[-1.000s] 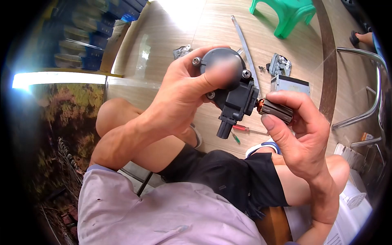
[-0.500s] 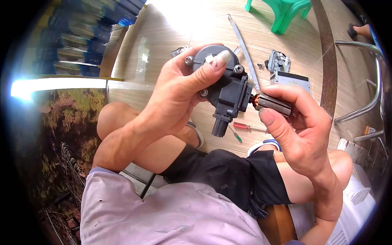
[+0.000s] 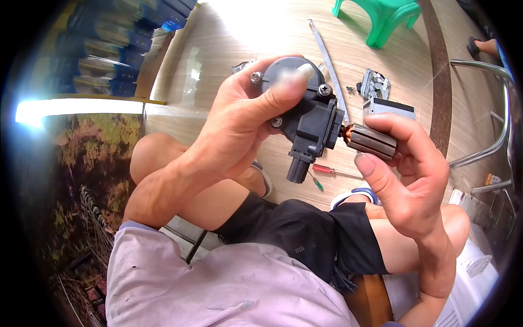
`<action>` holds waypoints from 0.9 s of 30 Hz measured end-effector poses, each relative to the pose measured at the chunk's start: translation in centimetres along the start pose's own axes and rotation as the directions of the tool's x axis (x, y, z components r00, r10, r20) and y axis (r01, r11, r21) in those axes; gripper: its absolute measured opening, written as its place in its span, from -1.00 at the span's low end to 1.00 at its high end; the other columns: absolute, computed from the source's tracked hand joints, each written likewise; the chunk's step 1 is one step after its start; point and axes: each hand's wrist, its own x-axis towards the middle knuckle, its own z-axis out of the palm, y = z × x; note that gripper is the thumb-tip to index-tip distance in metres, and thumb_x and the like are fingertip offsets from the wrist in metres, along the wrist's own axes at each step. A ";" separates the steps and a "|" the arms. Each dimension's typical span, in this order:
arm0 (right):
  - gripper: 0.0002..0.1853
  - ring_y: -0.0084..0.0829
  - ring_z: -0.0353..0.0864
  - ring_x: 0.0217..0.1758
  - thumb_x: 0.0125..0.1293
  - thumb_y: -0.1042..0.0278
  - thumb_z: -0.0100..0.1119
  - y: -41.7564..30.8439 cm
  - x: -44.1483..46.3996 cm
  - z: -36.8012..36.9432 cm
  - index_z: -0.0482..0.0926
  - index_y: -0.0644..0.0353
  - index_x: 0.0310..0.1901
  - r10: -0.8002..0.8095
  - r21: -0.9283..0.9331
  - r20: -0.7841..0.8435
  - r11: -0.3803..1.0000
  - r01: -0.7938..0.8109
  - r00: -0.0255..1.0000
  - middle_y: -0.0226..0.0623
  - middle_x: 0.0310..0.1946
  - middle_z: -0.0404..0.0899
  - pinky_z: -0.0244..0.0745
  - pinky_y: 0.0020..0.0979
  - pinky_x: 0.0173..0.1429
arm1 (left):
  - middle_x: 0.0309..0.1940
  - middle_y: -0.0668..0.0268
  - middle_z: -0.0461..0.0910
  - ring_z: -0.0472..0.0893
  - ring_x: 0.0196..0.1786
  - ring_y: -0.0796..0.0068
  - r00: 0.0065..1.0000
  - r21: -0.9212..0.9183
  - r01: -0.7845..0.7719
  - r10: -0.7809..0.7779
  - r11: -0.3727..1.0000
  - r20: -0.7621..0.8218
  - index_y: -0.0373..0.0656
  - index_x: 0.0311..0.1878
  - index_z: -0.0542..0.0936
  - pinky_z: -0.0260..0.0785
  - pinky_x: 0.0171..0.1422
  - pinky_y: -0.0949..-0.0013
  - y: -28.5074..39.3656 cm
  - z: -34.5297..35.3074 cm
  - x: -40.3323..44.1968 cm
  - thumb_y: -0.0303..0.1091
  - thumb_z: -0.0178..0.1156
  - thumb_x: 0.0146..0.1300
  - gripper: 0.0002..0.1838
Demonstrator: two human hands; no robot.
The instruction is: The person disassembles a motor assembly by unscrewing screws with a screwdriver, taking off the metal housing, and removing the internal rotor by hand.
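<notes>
A black motor housing (image 3: 313, 122) with several screws and a connector pointing down is held in my left hand (image 3: 245, 109), its thumb pressed across the round cover. From the housing's right side sticks out a metal motor rotor (image 3: 371, 141) with copper windings at its inner end. My right hand (image 3: 411, 174) has its thumb below and its fingers above and behind the rotor's outer end. How far the rotor sits inside the housing is hidden.
On the floor lie a long metal strip (image 3: 329, 65), a red screwdriver (image 3: 324, 169), a green screwdriver (image 3: 317, 183), a metal mechanism (image 3: 375, 84) and a silver box (image 3: 389, 109). A green stool (image 3: 381, 22) and metal chair frame (image 3: 504, 109) stand beyond. Another person's foot (image 3: 475, 46) shows.
My right thumb and fingers have shifted slightly outward along the rotor, showing more of its surface. The left hand keeps its hold on the housing, and the view has moved slightly.
</notes>
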 end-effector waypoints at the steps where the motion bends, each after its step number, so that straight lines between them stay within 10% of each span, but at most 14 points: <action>1: -0.50 -0.52 0.64 0.03 0.37 0.46 0.39 0.1 -0.1 0.0 0.45 0.41 0.26 -0.003 0.001 -0.008 1.000 0.003 1.000 -0.20 -0.01 0.66 0.54 -0.49 0.14 | 0.04 0.22 0.66 0.73 0.03 0.46 1.000 -0.001 -0.004 0.004 1.000 -0.003 -0.30 0.43 0.37 0.64 0.14 0.40 0.0 0.0 0.0 -0.18 0.30 0.43 -0.37; 27: -0.63 -0.51 0.75 -0.27 0.40 0.43 0.35 1.4 -0.1 0.4 0.57 0.42 0.16 -0.143 -0.180 -0.049 0.975 0.132 0.989 -0.20 -0.23 0.74 0.71 -0.47 -0.17 | 0.01 0.24 0.65 0.73 -0.03 0.49 0.998 0.008 0.010 -0.010 1.000 -0.065 -0.28 0.34 0.44 0.67 0.04 0.41 -0.7 0.3 -0.3 -0.24 0.39 0.36 -0.42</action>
